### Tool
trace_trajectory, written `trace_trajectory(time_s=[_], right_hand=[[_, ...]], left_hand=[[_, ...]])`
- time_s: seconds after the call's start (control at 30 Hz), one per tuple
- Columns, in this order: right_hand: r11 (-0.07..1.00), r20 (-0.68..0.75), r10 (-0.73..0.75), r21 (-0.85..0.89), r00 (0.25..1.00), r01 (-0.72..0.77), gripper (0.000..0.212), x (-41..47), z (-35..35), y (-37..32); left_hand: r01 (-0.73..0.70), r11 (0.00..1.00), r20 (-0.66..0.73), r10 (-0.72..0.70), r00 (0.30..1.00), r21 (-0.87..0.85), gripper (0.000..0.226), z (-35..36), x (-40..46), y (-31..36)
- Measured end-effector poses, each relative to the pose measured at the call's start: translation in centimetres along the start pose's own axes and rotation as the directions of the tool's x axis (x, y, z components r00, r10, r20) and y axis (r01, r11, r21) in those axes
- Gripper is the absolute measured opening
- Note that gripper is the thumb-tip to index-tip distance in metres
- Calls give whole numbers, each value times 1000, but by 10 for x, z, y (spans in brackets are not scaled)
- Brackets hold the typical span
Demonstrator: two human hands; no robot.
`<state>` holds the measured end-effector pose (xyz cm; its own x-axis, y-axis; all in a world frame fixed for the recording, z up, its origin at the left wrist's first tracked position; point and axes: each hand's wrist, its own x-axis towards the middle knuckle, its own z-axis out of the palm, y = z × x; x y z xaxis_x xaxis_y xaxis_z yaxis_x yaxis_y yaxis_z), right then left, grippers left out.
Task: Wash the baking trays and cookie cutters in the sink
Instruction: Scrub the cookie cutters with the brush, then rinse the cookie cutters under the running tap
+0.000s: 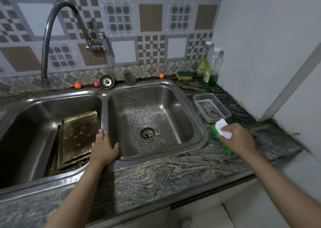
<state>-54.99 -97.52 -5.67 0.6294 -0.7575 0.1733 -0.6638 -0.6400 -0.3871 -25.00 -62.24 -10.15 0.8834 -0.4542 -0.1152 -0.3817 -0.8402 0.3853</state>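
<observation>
The dark, soap-flecked metal baking trays lean stacked in the left sink basin, just left of the left hand, which rests flat and open-fingered on the steel divider. They look stiff, thin and slippery; the raised near edge seems the best hold. The right hand grips a white-handled green scrubbing brush on the counter. No writing is readable.

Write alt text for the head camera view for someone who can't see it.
A person's left hand rests on the divider of a steel double sink while the right hand grips a green scrub brush on the counter. Soapy baking trays lean in the left basin; the right basin holds only suds.
</observation>
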Motion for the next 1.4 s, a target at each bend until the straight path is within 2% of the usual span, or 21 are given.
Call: trace_trajectory(time_s=[0.13, 0.2, 0.3, 0.37, 0.47, 0.6, 0.8, 0.9, 1.1, 1.27, 1.4], right_hand=[[999, -4, -14, -53, 1000, 14, 32, -3, 9, 3], [997, 42, -7, -79, 999, 11, 33, -1, 7, 0], [978, 102, 5, -210, 995, 17, 38, 1, 1, -6], [955, 43, -71, -284, 997, 81, 43, 0, 0, -19], [962, -36, -246, -136, 969, 239, 41, 3, 10, -63], [920, -28, -388, 55, 921, 389, 38, 31, 34, -156], [790, -59, -520, 347, 852, 506, 37, 83, 64, -307], [724, -93, -582, 392, 808, 567, 37, 117, 71, -370], [686, -160, -570, 448, 806, 574, 38, 199, 73, -462], [691, -209, -500, 488, 840, 533, 43, 256, 79, -506], [717, -190, -485, 472, 854, 512, 44, 288, 87, -526]], left_hand=[[-21, 999, -22, 21, 1000, -24, 78, 1, 0, -1], [-29, 999, -37, 27, 999, -46, 78, 0, 0, 0], [-39, 985, -30, 34, 999, -169, 70, -3, -2, 0], [-84, 962, -64, 69, 996, -262, 59, -4, -4, -5], [-168, 943, -137, 133, 981, -288, 54, -10, -12, -8], [-219, 919, -283, 126, 951, -328, 55, -39, -7, -5], [-360, 880, -521, 159, 839, -309, 43, -128, 22, -15], [-410, 879, -624, 183, 760, -242, 40, -175, 43, -22], [-446, 872, -688, 197, 698, -202, 41, -246, 112, -41], [-501, 829, -660, 234, 714, -247, 48, -271, 154, -50], [-521, 779, -657, 192, 729, -350, 59, -278, 167, -57]])
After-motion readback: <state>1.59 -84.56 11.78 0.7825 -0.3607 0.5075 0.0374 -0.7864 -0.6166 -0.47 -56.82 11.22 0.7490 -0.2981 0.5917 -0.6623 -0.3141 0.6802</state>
